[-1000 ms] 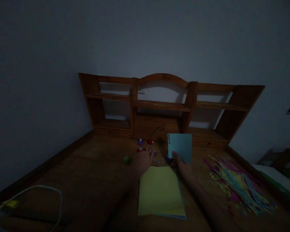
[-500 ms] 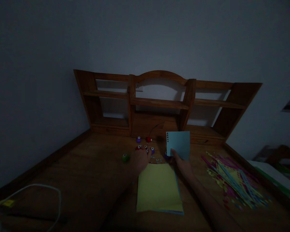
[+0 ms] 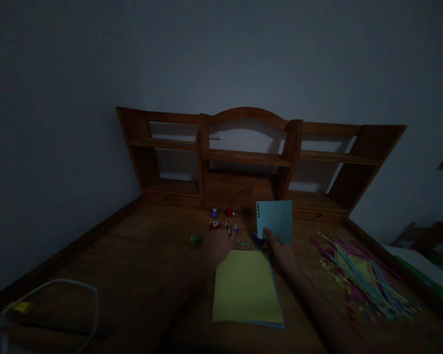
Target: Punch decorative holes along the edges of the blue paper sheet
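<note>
My left hand [image 3: 217,243] reaches over a cluster of small craft punches with round white-and-dark tops. A red craft punch [image 3: 213,226] is at its fingertips, and a purple craft punch [image 3: 236,229] stands just right of its thumb. The fingertips blend into the dark cluster, so their grip is unclear. My right hand [image 3: 280,250] holds up a light blue sheet of paper [image 3: 275,219] by its lower left part, thumb on the front. Small holes run down the sheet's upper left edge. A dark purple punch [image 3: 257,237] is partly hidden beside the right hand.
A stack of yellow paper [image 3: 245,287] lies between my forearms. A green punch [image 3: 194,240] sits to the left. Behind are another purple punch [image 3: 214,213] and a red one [image 3: 229,212]. Paper strips [image 3: 365,275] heap on the right, a white cable [image 3: 70,281] on the left, a wooden shelf [image 3: 245,157] behind.
The whole view has shifted slightly, so everything appears a little further right. Both hands keep nearly the same places, the right still holding the blue sheet.
</note>
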Demonstrator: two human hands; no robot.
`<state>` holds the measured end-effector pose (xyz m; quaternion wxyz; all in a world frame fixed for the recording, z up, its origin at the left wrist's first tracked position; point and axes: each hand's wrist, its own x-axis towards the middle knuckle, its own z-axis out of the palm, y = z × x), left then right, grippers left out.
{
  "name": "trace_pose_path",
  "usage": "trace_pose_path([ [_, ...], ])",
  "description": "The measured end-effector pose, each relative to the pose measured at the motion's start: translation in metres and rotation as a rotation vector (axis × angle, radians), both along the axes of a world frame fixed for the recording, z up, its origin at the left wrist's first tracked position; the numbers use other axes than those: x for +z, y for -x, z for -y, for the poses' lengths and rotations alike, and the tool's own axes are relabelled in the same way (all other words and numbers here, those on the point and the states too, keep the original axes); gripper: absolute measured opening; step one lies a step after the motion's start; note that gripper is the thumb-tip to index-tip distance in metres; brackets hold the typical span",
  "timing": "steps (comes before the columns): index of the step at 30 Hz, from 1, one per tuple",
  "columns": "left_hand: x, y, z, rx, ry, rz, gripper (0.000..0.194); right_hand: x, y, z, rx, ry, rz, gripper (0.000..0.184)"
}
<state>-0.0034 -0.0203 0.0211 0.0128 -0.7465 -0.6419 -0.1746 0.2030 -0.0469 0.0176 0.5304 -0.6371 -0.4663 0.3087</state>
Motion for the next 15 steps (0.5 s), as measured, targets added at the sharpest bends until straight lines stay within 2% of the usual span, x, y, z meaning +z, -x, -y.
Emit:
trace_pose_path([
  [6,0.0062,-0.0006,0.0027,-0.021,0.012,0.035,0.058,-0.0002,0.0012,-0.0008,-0.020,-0.010,0.012,0.043],
  [11,0.0090,-0.0027,0.0056,-0.036,-0.038,0.062,0.058,-0.0022,-0.0009,-0.0024,-0.028,-0.029,0.027,0.044],
  [13,0.0104,-0.0022,0.0051,-0.024,-0.038,0.142,0.055,-0.0042,-0.0033,-0.0038,-0.051,-0.037,0.011,0.045],
  [15,0.0104,-0.0006,0.0031,-0.046,-0.022,0.313,0.052,-0.0070,-0.0068,-0.0053,-0.079,-0.041,0.005,0.048],
])
